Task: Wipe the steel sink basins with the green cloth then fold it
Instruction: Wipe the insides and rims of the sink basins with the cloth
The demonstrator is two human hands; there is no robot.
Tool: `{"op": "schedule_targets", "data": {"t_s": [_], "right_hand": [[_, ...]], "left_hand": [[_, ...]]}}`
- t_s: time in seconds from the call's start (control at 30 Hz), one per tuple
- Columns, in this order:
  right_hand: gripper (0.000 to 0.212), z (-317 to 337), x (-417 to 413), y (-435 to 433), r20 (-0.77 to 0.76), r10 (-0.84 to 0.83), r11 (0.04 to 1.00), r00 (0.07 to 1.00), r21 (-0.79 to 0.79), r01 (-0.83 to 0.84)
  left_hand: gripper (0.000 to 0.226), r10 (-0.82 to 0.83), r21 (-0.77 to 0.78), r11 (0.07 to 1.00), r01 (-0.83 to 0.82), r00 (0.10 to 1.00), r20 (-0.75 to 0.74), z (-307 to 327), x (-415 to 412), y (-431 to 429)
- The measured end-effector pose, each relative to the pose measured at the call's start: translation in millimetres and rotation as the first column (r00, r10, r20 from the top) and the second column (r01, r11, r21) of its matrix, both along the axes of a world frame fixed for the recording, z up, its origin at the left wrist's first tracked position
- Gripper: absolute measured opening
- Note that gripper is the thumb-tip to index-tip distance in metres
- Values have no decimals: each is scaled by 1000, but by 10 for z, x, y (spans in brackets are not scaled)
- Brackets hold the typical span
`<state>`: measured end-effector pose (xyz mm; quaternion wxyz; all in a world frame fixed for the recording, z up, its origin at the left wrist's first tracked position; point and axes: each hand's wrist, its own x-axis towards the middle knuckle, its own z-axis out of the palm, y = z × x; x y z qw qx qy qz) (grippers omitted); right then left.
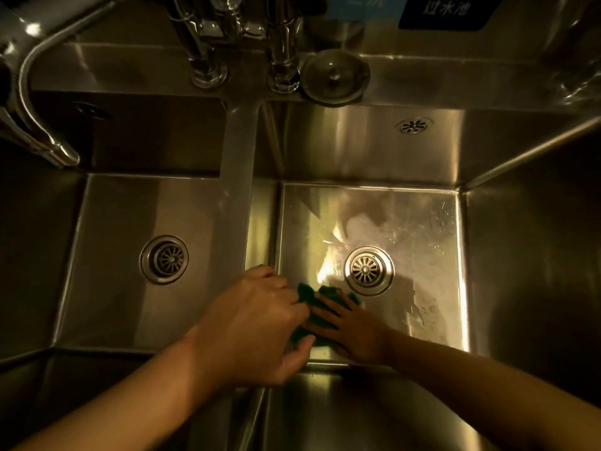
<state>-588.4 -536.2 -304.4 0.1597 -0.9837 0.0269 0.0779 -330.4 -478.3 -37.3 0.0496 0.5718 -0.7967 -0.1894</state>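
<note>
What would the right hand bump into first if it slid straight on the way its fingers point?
Most likely the left hand, which grips the green cloth right ahead of the right hand. Past it is the wall between the basins, though depth is unclear.

The cloth [312, 307] under my hands is dark green; the sink [422, 222] is bare silvery steel; the drain [369, 270] has spoke-patterned slots.

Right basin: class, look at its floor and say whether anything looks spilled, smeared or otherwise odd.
Yes. A whitish, patchy film lies on the right basin floor behind and right of the drain, with droplets near the right wall. It looks like unwiped residue; the cloth is at the near-left corner.
</note>
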Motion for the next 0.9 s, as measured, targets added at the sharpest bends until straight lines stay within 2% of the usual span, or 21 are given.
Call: {"op": "schedule_targets", "data": {"t_s": [0.07, 0.13, 0.2, 0.23, 0.3, 0.33, 0.47, 0.63, 0.9], "right_hand": [[80, 12, -94, -143, -36, 98, 995, 995, -4, -98], [76, 5, 49, -392, 5, 94, 995, 996, -35, -94], [65, 4, 292, -682, 45, -97, 995, 994, -4, 97], [65, 20, 439, -839, 0, -210, 978, 978, -7, 210], [79, 47, 714, -1111, -94, -399, 917, 912, -68, 393], [84, 52, 832, -1234, -75, -450, 892, 890, -89, 443], [73, 38, 1107, -1608, -41, -436, 897, 899, -98, 430], [66, -16, 1249, -1320, -8, -612, 791, 791, 16, 612], [76, -45, 837, -211, 12, -401, 913, 916, 93, 398]], "left_hand": [[28, 1, 8, 1000, -1, 1000, -22, -15, 14, 5], [29, 11, 2, 1000, -11, 1000, -23, -23, 16, -3], [31, 6, -9, 1000, -6, 1000, -8, -32, 10, -23], [32, 0, -13, 1000, 0, 1000, 3, -34, 8, -27], [31, 1, -20, 1000, 0, 999, 35, -39, -1, -20], [31, 1, -20, 1000, 0, 999, 54, -44, -4, -23], [33, 8, 32, 999, -10, 997, 72, -50, 6, -33], [33, 33, 83, 996, -39, 996, 78, 11, -17, -9], [26, 99, 45, 994, -102, 993, 61, 45, -61, -15]]}}
